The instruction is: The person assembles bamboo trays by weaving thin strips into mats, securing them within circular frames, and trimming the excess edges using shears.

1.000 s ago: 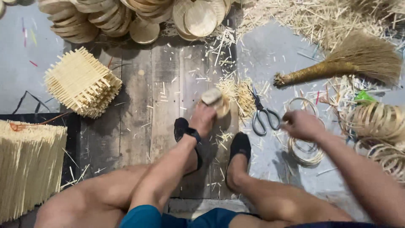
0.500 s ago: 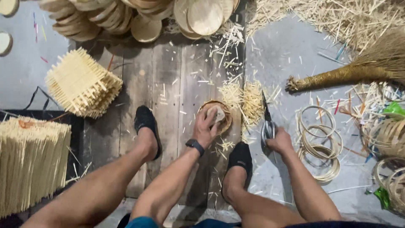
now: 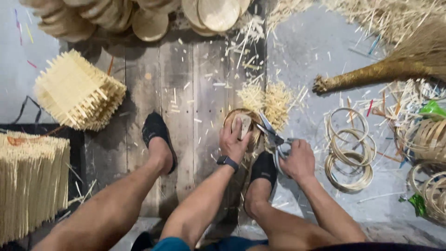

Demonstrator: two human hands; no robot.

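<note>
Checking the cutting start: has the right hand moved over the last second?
Yes. The right hand went from above the loose rings leftward to the small woven basket, now holding scissors.

small basket [image 3: 241,125]: mostly covered by the left hand [image 3: 234,142], only its rim peeks out
scissors [image 3: 274,139]: handles buried in the right hand [image 3: 297,160]
broom [image 3: 395,67]: bristles cut off at the right edge
stick bundle [image 3: 28,186]: runs off the lower left
round lids [image 3: 139,18]: chopped by the top edge
</note>
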